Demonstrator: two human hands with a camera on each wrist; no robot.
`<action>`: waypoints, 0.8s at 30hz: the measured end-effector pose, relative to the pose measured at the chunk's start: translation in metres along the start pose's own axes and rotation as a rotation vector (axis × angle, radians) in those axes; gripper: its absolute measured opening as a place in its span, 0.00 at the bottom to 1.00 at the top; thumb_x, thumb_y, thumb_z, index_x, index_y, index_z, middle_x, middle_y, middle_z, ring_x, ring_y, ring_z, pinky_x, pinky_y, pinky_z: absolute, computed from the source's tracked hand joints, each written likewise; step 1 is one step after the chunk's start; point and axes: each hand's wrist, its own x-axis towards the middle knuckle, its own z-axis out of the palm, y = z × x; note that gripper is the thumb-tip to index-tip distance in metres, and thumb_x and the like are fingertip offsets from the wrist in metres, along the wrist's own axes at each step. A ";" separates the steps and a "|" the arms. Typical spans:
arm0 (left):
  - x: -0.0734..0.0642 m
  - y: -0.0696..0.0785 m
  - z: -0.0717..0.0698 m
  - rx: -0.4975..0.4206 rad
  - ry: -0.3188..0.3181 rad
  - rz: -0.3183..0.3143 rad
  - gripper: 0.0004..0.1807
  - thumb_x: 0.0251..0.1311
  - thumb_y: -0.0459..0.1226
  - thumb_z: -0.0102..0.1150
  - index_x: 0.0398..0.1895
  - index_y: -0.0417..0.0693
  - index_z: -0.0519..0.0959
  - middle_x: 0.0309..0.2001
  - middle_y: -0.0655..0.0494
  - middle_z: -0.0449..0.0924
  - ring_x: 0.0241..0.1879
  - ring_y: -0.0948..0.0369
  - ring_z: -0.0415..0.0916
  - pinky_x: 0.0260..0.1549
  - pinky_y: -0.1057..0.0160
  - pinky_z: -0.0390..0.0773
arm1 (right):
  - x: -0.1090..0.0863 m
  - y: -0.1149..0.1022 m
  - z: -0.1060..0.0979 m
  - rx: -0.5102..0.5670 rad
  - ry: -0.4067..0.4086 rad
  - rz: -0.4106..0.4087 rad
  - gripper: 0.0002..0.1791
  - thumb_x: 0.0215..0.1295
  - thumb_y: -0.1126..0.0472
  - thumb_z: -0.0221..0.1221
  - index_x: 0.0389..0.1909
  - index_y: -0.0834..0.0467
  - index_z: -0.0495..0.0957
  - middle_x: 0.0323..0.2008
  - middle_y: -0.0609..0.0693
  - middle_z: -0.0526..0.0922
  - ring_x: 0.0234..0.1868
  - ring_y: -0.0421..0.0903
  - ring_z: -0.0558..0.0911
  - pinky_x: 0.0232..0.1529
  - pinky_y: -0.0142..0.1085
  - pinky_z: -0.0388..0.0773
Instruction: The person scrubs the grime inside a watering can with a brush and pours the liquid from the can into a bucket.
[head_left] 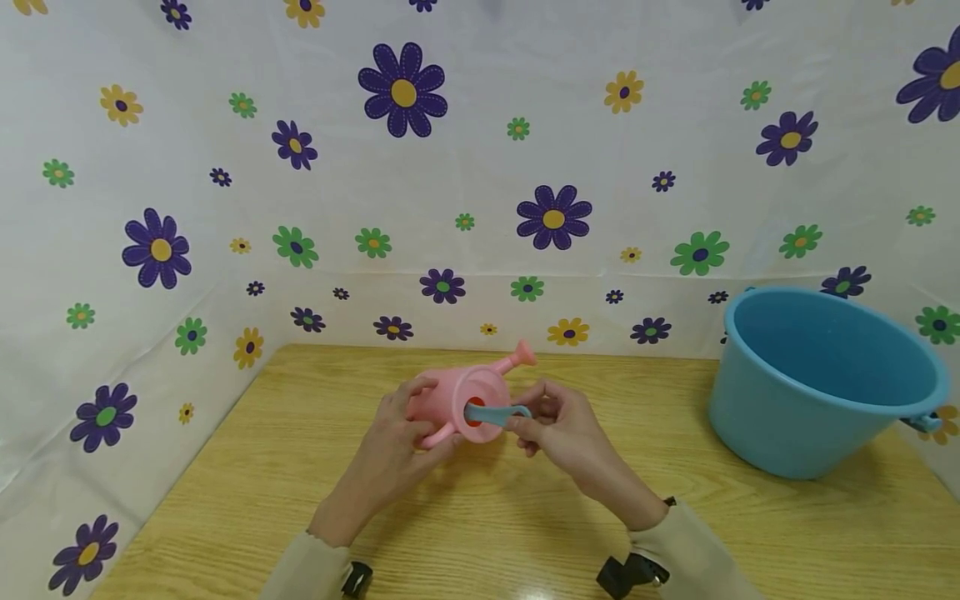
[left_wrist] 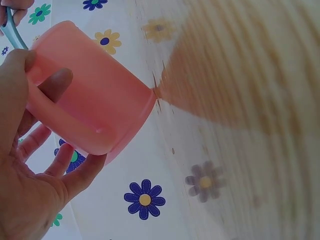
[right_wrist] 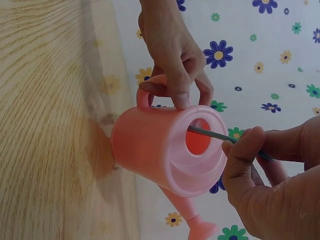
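Note:
A pink watering can (head_left: 437,401) is tilted on the wooden table, its round opening facing toward me and its spout pointing to the far right. My left hand (head_left: 390,446) holds it at the handle, with fingers also along its side. In the right wrist view the thumb presses the can's top edge by the handle (right_wrist: 144,96). My right hand (head_left: 573,437) pinches a slim blue toy tool (head_left: 495,415) by its handle, which has a curved end. The tool's far end sits inside the can's opening, hidden, so its kind cannot be told.
A large blue bucket (head_left: 772,408) stands on the table (head_left: 285,467) at the right, some way from my right hand. A white flower-patterned sheet (head_left: 465,167) hangs behind the table and along its left side.

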 end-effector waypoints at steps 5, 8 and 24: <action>0.000 -0.001 0.000 0.002 0.001 0.003 0.16 0.59 0.47 0.73 0.21 0.46 0.85 0.69 0.48 0.69 0.66 0.41 0.68 0.62 0.43 0.79 | -0.001 0.000 -0.004 -0.016 -0.003 -0.004 0.07 0.66 0.74 0.61 0.42 0.66 0.76 0.38 0.56 0.86 0.27 0.43 0.78 0.29 0.29 0.79; 0.000 -0.001 0.001 0.001 0.003 0.005 0.17 0.59 0.47 0.73 0.21 0.46 0.85 0.69 0.48 0.69 0.66 0.41 0.68 0.62 0.43 0.79 | -0.001 -0.001 -0.005 -0.026 -0.009 -0.004 0.07 0.66 0.74 0.61 0.43 0.66 0.76 0.37 0.56 0.86 0.27 0.44 0.78 0.29 0.29 0.79; -0.001 0.000 0.000 0.009 -0.004 -0.003 0.17 0.59 0.47 0.73 0.22 0.45 0.85 0.70 0.49 0.68 0.67 0.41 0.67 0.63 0.43 0.79 | 0.004 0.004 0.002 -0.027 0.005 -0.025 0.07 0.66 0.73 0.62 0.40 0.64 0.75 0.35 0.56 0.84 0.26 0.44 0.77 0.29 0.30 0.79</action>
